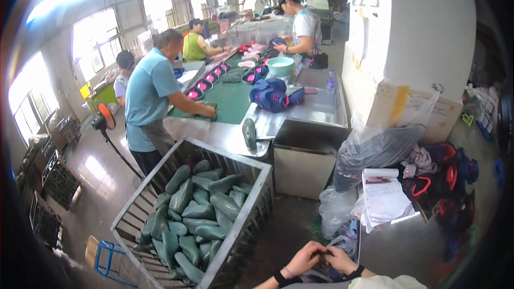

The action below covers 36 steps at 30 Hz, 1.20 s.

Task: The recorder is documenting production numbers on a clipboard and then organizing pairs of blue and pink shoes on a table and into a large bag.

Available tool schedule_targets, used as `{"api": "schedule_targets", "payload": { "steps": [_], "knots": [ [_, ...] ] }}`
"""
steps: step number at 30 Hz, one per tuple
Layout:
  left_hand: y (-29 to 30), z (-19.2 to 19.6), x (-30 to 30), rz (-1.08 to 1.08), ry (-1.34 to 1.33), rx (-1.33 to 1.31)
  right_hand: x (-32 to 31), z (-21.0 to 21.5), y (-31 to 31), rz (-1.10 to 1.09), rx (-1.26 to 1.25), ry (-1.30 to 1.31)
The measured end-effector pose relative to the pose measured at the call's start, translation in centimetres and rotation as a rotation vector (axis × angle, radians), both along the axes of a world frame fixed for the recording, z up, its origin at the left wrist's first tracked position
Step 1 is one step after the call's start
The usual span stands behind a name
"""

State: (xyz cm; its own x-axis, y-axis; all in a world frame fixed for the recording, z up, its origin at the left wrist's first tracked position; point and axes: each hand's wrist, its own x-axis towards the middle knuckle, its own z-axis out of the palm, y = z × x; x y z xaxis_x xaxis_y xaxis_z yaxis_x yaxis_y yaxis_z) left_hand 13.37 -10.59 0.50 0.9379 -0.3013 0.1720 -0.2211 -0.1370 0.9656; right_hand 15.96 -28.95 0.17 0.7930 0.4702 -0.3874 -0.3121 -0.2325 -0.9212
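Note:
My left hand [304,258] and my right hand [341,260] meet low in front of me, with their fingertips together. Fingers on both are curled into a pinch around something small and dark that I cannot make out. Dark bands circle both wrists. Left of my hands stands a metal-barred bin [230,246] filled with green shoe lasts [206,210]. To their right, a notebook [383,198] with written pages lies open on a metal table [399,243], pens resting on it.
Ahead is a workbench with a green belt [227,99] carrying shoe uppers, a single last [249,133] and a pale green basin [280,66]. Several people work along it, the nearest in a blue shirt [152,85]. Plastic bags [375,147] and a white pillar [423,37] stand right.

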Motion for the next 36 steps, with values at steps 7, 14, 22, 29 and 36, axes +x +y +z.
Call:
{"api": "schedule_targets", "payload": {
  "steps": [7, 14, 22, 29, 36],
  "knots": [
    [-2.7, -0.4, -7.3, -0.045, 0.015, 0.083, -8.2, -1.0, -1.4, -0.123, 0.067, 0.030],
    [-5.3, 1.1, -11.0, 0.019, -0.020, 0.138, -12.5, 2.5, -2.8, -0.113, 0.291, 0.180],
    [-17.2, 4.2, -14.6, -0.375, -0.050, 0.206, -19.7, -3.0, -13.7, -0.499, 0.404, -0.026],
    [-37.2, -2.0, -25.3, -0.997, -0.214, 0.214, -39.4, -8.4, -34.2, -1.282, 0.547, 0.244],
    [-44.5, 0.2, -29.9, -1.115, -0.355, 0.410, -44.9, -4.8, -38.1, -1.121, 0.700, 0.219]
  ]
}}
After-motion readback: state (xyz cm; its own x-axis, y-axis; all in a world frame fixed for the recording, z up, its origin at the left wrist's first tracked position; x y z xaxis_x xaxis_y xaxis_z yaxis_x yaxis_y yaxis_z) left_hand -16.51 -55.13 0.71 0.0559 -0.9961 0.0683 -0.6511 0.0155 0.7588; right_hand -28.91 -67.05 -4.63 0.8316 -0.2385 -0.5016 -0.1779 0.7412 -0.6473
